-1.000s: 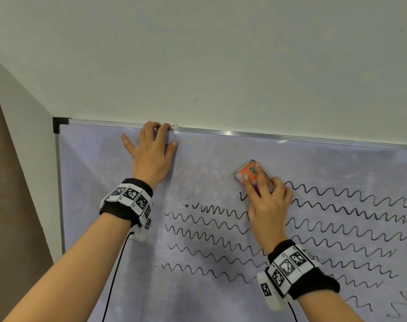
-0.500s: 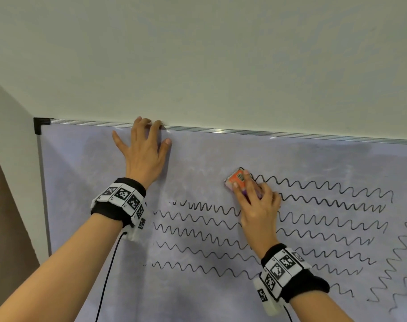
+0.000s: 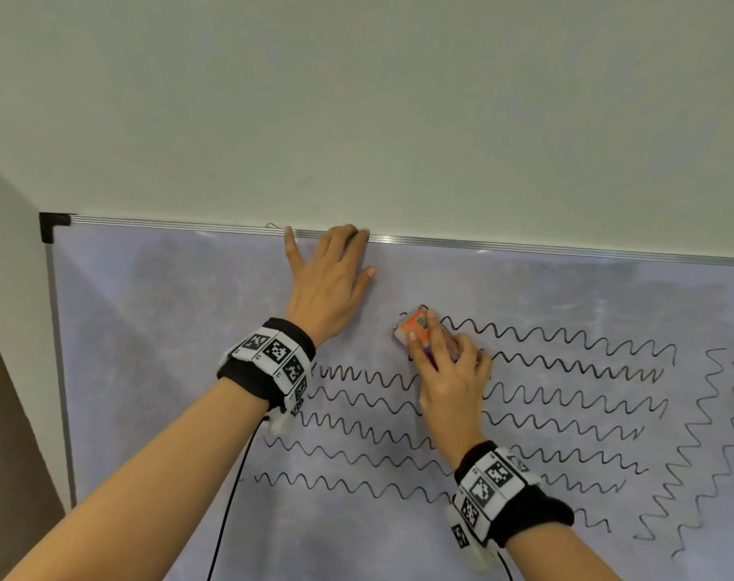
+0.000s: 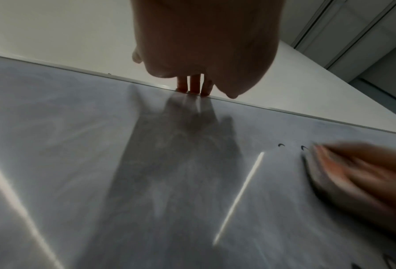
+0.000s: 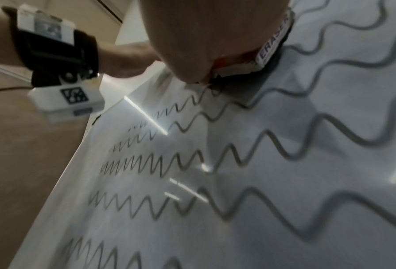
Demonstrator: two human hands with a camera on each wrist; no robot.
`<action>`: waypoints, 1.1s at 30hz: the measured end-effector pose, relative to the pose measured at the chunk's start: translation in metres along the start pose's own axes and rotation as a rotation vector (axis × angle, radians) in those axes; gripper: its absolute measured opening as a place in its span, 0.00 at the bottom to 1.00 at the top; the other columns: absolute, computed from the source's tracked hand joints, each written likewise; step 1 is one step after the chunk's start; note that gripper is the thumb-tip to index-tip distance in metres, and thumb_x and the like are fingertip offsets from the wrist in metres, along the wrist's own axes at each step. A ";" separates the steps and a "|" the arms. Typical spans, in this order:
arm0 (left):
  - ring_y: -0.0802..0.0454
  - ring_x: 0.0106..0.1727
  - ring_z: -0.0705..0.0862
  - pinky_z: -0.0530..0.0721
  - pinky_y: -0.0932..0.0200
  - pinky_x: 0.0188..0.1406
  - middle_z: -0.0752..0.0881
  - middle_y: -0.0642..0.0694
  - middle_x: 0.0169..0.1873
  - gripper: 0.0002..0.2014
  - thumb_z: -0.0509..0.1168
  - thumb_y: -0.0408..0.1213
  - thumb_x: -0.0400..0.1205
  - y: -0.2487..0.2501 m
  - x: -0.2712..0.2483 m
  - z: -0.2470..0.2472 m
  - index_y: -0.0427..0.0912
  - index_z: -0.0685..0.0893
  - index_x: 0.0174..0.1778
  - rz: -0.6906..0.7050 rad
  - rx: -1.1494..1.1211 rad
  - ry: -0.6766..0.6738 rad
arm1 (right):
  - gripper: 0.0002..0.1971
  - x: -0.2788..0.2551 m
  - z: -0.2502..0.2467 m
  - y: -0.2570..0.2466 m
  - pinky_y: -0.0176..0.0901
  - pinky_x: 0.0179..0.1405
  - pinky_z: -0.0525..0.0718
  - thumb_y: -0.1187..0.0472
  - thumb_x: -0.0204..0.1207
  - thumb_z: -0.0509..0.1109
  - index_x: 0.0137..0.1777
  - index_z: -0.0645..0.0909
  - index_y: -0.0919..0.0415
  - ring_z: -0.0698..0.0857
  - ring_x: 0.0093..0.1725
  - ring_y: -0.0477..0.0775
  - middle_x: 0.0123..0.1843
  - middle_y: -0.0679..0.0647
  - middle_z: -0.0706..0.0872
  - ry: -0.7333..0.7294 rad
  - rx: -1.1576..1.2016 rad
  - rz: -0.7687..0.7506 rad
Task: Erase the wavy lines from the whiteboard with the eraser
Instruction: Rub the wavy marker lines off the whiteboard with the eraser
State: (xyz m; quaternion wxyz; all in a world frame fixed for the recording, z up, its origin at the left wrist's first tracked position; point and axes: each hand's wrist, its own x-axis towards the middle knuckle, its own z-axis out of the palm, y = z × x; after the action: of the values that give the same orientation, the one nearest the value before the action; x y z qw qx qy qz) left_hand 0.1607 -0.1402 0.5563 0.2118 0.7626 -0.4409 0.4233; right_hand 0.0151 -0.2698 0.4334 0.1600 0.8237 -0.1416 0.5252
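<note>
A whiteboard (image 3: 155, 329) hangs on a pale wall and carries several rows of black wavy lines (image 3: 558, 396). My right hand (image 3: 445, 371) grips an orange-topped eraser (image 3: 415, 325) and holds it flat against the board at the left end of the top wavy row. In the right wrist view the eraser (image 5: 270, 49) shows a white side labelled ERASER, pressed on the board (image 5: 284, 182). My left hand (image 3: 331, 278) lies flat on the board with straight fingers, fingertips (image 4: 193, 85) at the top frame. In the left wrist view the eraser hand (image 4: 365, 172) is blurred.
The board's aluminium top rail (image 3: 524, 247) and black corner cap (image 3: 53, 224) mark its upper left limit. More wavy lines (image 3: 701, 446) run steeply at the far right. A brown surface (image 3: 4, 413) lies left of the board. A black cable (image 3: 227, 496) hangs from the left wristband.
The left hand has shifted right along the top rail, closer to the eraser. The right hand keeps the eraser on the top row; two small ink marks remain left of it.
</note>
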 end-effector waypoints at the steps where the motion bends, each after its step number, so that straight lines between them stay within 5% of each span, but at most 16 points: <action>1: 0.49 0.71 0.71 0.41 0.23 0.72 0.74 0.46 0.66 0.24 0.51 0.49 0.85 0.001 -0.001 0.001 0.44 0.71 0.74 -0.010 -0.004 0.010 | 0.40 -0.012 0.002 -0.001 0.65 0.52 0.73 0.76 0.54 0.76 0.71 0.77 0.56 0.73 0.58 0.70 0.76 0.62 0.73 -0.019 0.000 -0.027; 5: 0.48 0.70 0.72 0.40 0.24 0.72 0.75 0.46 0.64 0.23 0.52 0.49 0.85 0.005 0.000 0.000 0.44 0.72 0.74 -0.041 -0.017 0.012 | 0.49 -0.038 0.002 0.002 0.64 0.51 0.72 0.73 0.46 0.81 0.73 0.73 0.54 0.72 0.58 0.68 0.75 0.61 0.72 -0.117 -0.010 -0.125; 8: 0.48 0.67 0.74 0.43 0.23 0.72 0.76 0.46 0.62 0.25 0.48 0.51 0.83 0.011 0.002 -0.001 0.44 0.74 0.72 -0.073 -0.024 0.026 | 0.41 -0.005 -0.005 0.002 0.62 0.53 0.70 0.71 0.50 0.82 0.69 0.80 0.56 0.72 0.58 0.68 0.71 0.62 0.79 -0.076 -0.004 -0.082; 12: 0.47 0.67 0.74 0.45 0.22 0.71 0.77 0.46 0.62 0.25 0.47 0.52 0.83 0.014 0.001 -0.001 0.45 0.74 0.71 -0.094 -0.024 0.036 | 0.38 0.032 -0.005 -0.007 0.65 0.54 0.74 0.73 0.56 0.79 0.70 0.78 0.58 0.71 0.58 0.69 0.75 0.62 0.75 -0.025 0.025 -0.044; 20: 0.48 0.68 0.74 0.46 0.21 0.71 0.76 0.47 0.63 0.25 0.48 0.52 0.83 0.012 0.000 -0.003 0.45 0.73 0.72 -0.079 -0.026 0.013 | 0.46 -0.032 0.001 0.018 0.63 0.53 0.69 0.75 0.49 0.78 0.72 0.74 0.55 0.72 0.58 0.69 0.76 0.61 0.72 -0.092 -0.023 -0.193; 27: 0.47 0.68 0.73 0.48 0.23 0.71 0.75 0.46 0.64 0.26 0.46 0.53 0.82 0.016 0.000 0.001 0.45 0.73 0.71 -0.114 -0.025 0.033 | 0.38 0.008 -0.006 0.029 0.62 0.52 0.71 0.75 0.58 0.75 0.72 0.76 0.56 0.72 0.58 0.69 0.75 0.63 0.74 0.030 0.014 0.018; 33: 0.47 0.68 0.73 0.48 0.23 0.71 0.76 0.46 0.64 0.26 0.47 0.53 0.82 0.018 0.000 0.001 0.45 0.74 0.71 -0.124 -0.035 0.038 | 0.44 -0.043 0.000 0.021 0.60 0.52 0.69 0.74 0.50 0.80 0.72 0.78 0.55 0.73 0.57 0.67 0.76 0.61 0.72 -0.081 -0.016 -0.155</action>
State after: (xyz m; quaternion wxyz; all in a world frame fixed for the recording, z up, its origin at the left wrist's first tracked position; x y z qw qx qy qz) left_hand 0.1461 -0.1505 0.5545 0.2594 0.7764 -0.3962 0.4160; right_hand -0.0108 -0.2857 0.3969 0.2008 0.8515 -0.0879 0.4763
